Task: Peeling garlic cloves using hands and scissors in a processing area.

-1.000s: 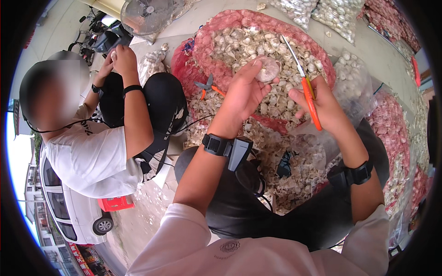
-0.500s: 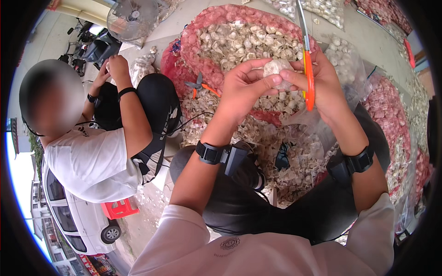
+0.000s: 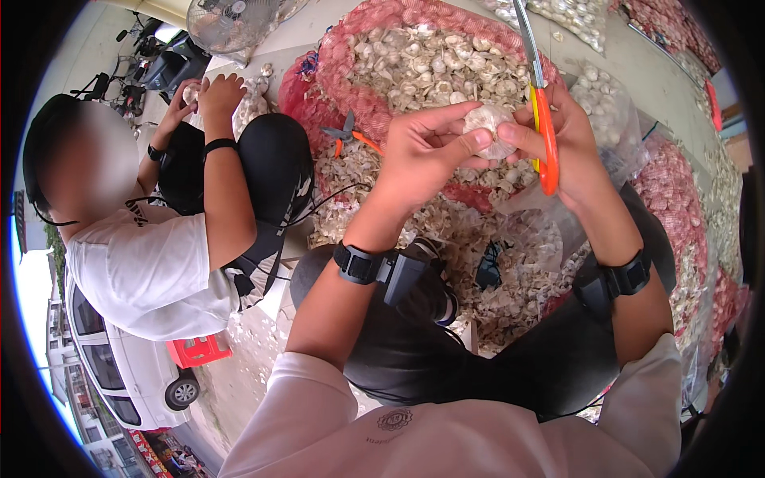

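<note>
A whitish garlic bulb (image 3: 489,127) is pinched in the fingers of my left hand (image 3: 418,155), above a heap of loose garlic. My right hand (image 3: 580,151) holds scissors (image 3: 547,143) with orange and yellow handles, blades pointing up and away from the bulb. The thumb of that hand rests against the bulb's right side. Below and beyond my hands, an opened red mesh sack (image 3: 339,76) is full of garlic bulbs (image 3: 430,60). Pruning shears (image 3: 348,127) with orange handles lie at the sack's left side.
Dry garlic skins (image 3: 510,307) cover the ground between my legs. A clear plastic bag (image 3: 602,99) of bulbs stands right of the sack, near more mesh sacks (image 3: 673,195). On my left a co-worker (image 3: 151,271) handles a bulb, with a fan (image 3: 231,24) beyond and a red stool (image 3: 199,350) behind.
The bulb has turned in my fingers, so a different side faces me. The scissors have shifted slightly right. The co-worker's hands have moved, and a bulb now shows in them.
</note>
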{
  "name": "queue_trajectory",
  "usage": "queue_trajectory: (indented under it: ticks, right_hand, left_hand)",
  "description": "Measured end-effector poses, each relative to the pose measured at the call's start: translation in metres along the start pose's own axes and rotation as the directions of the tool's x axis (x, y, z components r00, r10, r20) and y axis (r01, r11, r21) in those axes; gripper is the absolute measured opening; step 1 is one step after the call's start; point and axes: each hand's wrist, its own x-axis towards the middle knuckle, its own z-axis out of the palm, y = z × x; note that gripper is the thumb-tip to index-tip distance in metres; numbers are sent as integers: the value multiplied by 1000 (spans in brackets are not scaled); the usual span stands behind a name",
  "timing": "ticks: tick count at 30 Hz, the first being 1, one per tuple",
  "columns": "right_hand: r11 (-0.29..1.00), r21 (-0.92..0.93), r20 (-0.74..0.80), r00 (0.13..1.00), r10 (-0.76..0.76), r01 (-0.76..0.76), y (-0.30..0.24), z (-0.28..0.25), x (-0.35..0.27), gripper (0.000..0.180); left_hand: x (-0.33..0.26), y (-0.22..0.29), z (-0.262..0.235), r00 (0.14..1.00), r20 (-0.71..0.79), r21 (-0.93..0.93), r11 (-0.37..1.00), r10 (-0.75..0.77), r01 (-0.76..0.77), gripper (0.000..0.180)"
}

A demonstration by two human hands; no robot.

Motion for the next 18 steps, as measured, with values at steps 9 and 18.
queue_trajectory:
  ticks: [9,18]
  right_hand:
    - [999,-19,-50,998,45,-46,3,-19,-7,40]
    - [997,56,-118,992,51,-45,9,-27,-17,42]
  left_hand:
    - [5,-8,18,993,-7,-71,991,-116,115,37]
    - [12,-17,33,993,77,25,995,-95,93,41]
